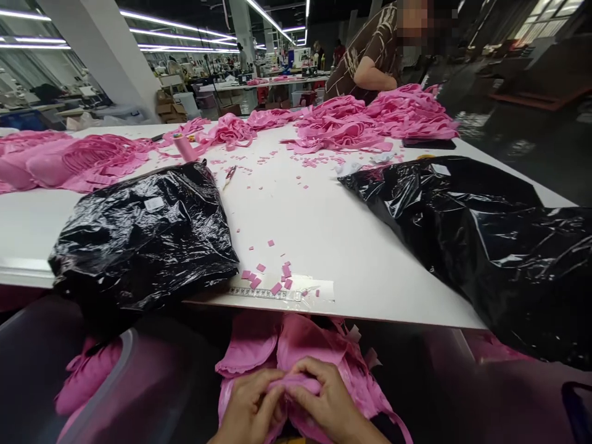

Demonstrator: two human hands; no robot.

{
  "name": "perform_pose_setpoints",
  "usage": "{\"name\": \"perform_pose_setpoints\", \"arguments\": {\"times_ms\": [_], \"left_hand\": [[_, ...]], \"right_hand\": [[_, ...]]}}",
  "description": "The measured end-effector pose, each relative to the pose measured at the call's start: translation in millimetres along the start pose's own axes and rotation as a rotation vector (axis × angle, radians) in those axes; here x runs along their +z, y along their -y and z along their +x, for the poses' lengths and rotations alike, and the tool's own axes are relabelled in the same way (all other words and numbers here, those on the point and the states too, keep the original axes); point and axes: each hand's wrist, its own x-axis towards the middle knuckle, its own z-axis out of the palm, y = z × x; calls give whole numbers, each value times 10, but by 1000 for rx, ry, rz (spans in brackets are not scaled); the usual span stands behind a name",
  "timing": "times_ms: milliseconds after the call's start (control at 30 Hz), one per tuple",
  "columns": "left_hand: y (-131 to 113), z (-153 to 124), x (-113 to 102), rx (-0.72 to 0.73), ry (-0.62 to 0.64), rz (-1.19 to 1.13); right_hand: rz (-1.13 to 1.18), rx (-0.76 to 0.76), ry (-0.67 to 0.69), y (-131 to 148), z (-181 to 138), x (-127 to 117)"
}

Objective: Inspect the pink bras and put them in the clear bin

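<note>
Below the table's near edge, my left hand (pixel 250 407) and my right hand (pixel 326 401) are both closed on a bunch of pink fabric pieces (pixel 300 345) that lies in my lap. The fingers of both hands pinch a folded pink edge between them. The lower part of the bundle is hidden by my hands.
The white table (pixel 324 228) carries two black plastic bags (pixel 143 234) (pixel 485 234), small pink scraps (pixel 277 277), a taped measuring strip (pixel 266 294), a pink thread spool (pixel 185 147) and pink fabric heaps (pixel 370 120). A person in a brown top (pixel 370 55) stands at the far side. A grey bin (pixel 92 382) sits at lower left.
</note>
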Motion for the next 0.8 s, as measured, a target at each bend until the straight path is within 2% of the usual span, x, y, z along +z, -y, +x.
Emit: {"name": "perform_pose_setpoints", "arguments": {"times_ms": [67,200,267,300,367,467,533,567,667,733,800], "left_hand": [[38,-5,28,-69,-2,-58],[119,-26,141,-412,45,-363],[95,-22,131,-516,112,-418],[54,-5,98,-513,139,-389],[-88,79,-1,-394,115,-251],[-349,309,-116,-117,-50,-23],[-446,462,-86,-6,-33,47],[-455,516,-34,50,33,83],[-358,546,214,76,302,199],[-272,481,379,16,327,278],[-230,403,492,-43,261,357]], "right_hand": [[-107,-47,20,41,7,14],[-209,-96,-38,15,-27,83],[-230,-129,-58,-14,-53,101],[-224,-143,-64,-24,-62,101],[-165,-152,-82,-29,-77,90],[-48,-132,-75,-9,-123,60],[-54,-168,-36,12,-206,12],[-86,-206,-29,23,-266,-32],[-203,-306,-106,50,-482,-271],[-257,-298,-214,50,-611,-477],[-313,-300,-330,25,-694,-645]]}}
